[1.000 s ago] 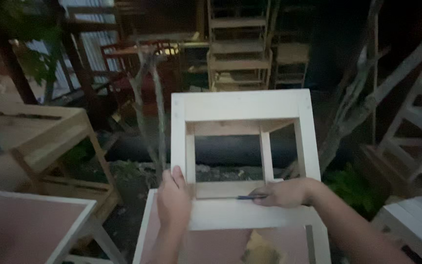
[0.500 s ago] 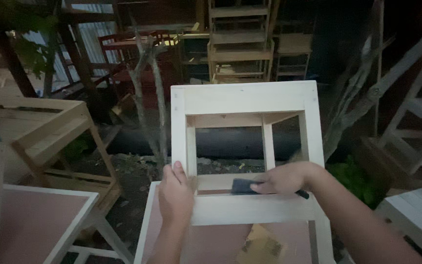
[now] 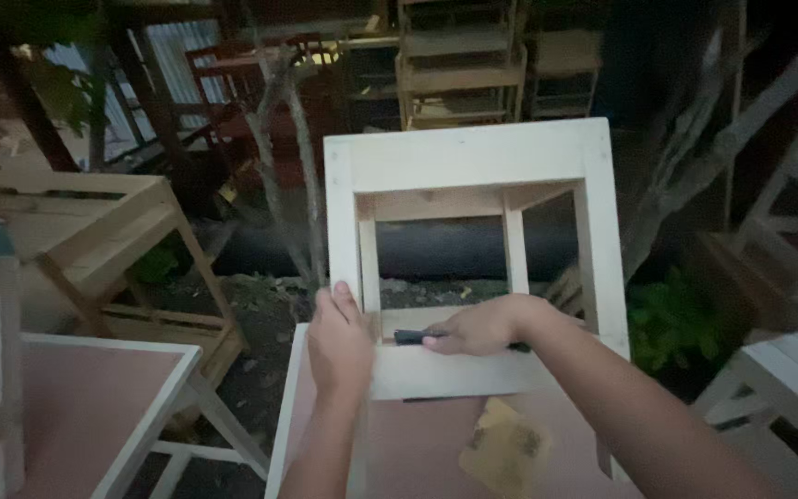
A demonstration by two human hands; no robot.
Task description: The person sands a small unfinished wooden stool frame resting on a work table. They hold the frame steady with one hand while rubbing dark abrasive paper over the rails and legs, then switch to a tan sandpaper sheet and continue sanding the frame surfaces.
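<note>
A pale unpainted wooden frame (image 3: 466,157), like a small stool on its side, rests on a table with a pinkish top (image 3: 417,453). My left hand (image 3: 339,344) lies flat against the frame's near left corner. My right hand (image 3: 478,327) presses a dark sanding block (image 3: 410,337) on the frame's lower inner rail; most of the block is hidden under my fingers. A worn yellowish piece of sandpaper (image 3: 505,448) lies on the tabletop just below my right forearm.
Another white-edged table with a pink top (image 3: 85,407) stands at the left. A bare wooden table (image 3: 76,231) is behind it. Stacked wooden furniture (image 3: 459,65) fills the dim background, a white bench (image 3: 791,379) sits at right, and plants grow near the ground.
My right hand slid the sanding block left along the lower rail. My left hand stayed on the frame's corner. The view shifted slightly.
</note>
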